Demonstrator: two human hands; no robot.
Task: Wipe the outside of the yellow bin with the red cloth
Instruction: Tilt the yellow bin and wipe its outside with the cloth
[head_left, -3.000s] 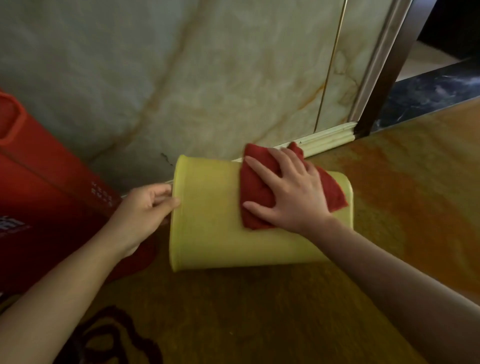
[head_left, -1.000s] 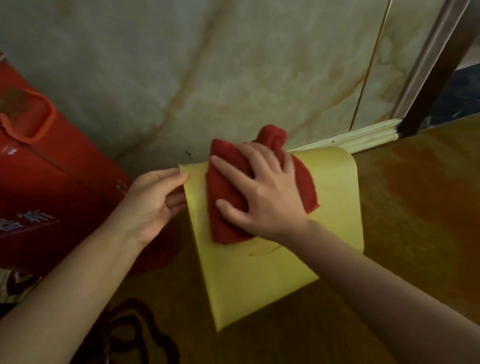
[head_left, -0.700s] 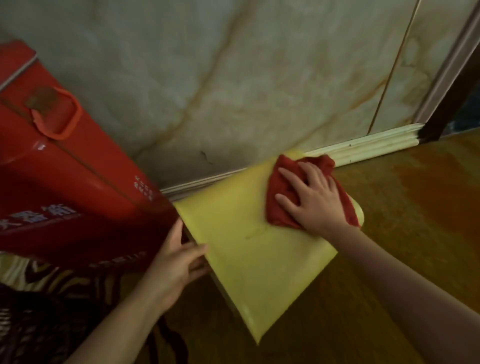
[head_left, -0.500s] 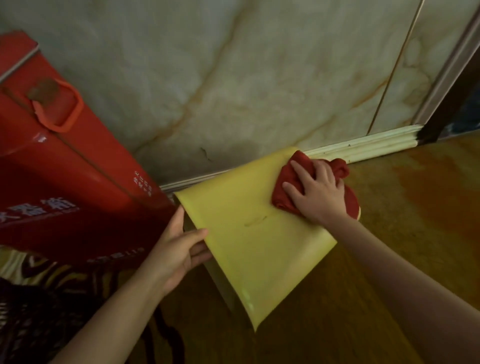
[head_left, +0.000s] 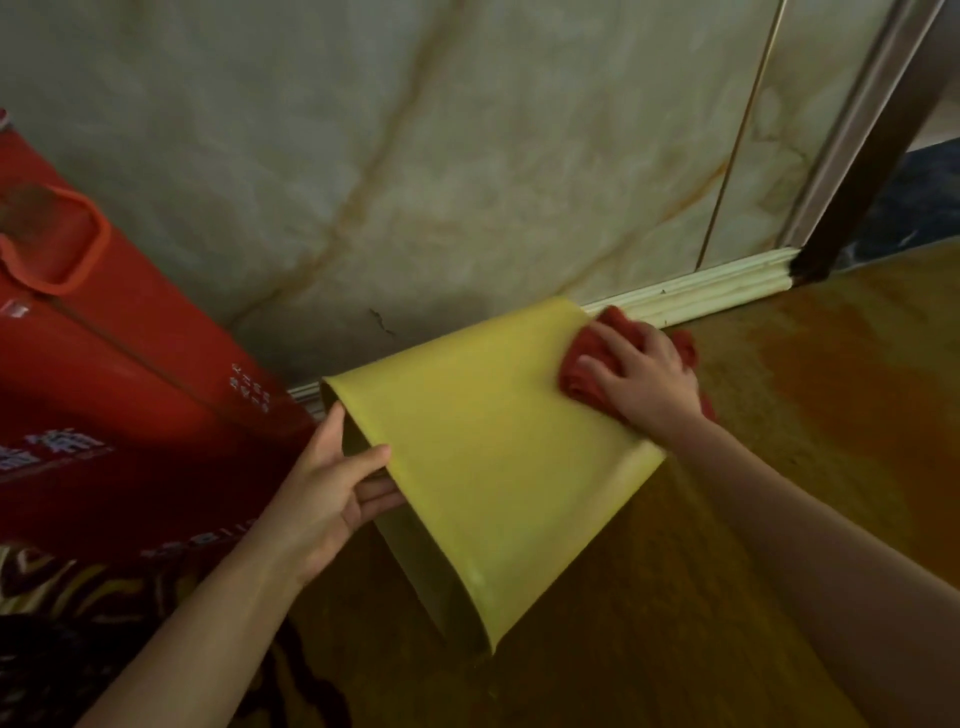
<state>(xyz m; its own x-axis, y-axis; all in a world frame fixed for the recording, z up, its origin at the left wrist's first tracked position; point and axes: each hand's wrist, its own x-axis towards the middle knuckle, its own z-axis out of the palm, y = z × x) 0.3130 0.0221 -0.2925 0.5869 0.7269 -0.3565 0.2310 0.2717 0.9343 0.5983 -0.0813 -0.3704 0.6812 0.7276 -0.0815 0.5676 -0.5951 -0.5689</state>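
yellow bin (head_left: 493, 457) is held tipped on its side above the amber floor (head_left: 831, 415), open mouth turned lower left, base near the skirting (head_left: 717, 286). its rim is gripped by the left hand (head_left: 332, 493), thumb outside, fingers inside. red cloth (head_left: 587, 364) is pressed bunched against the bin's outer wall near the base under the right hand (head_left: 639, 374). red box (head_left: 104, 374) is seen at left.

We see two bare forearms; the left hand (head_left: 332, 499) and right hand (head_left: 644, 379) wear no sleeves, gloves or rings.
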